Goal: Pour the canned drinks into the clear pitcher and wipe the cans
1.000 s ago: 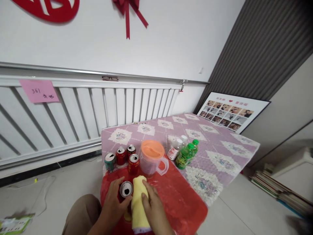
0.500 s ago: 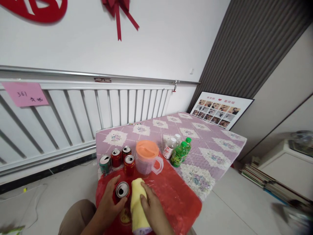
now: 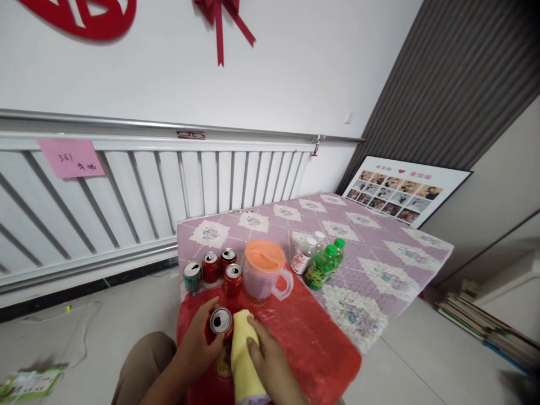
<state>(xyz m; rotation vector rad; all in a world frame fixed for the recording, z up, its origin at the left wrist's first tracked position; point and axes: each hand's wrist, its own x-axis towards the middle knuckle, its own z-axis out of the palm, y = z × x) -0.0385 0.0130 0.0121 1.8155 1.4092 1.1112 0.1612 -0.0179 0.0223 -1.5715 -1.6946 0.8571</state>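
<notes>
Yellow cloth bundle lies lengthwise on a shiny red sheet at the near end of the bench, with a purple and white patterned edge showing at its lower end. The right hand rests over its right side, thumb and fingertips touching the cloth; how tightly that grip is closed, I cannot tell. Just to the left of the bundle stands an opened red can, upright, its silver top facing up. The left hand has its grip curved partly closed around this can, fingers on the far side and thumb on the near side.

Beyond the hands, a pitcher with an orange lid stands with its handle to the right. Left of it are three more red cans and a green can. To its right, two clear bottles with white caps stand near two green bottles.
</notes>
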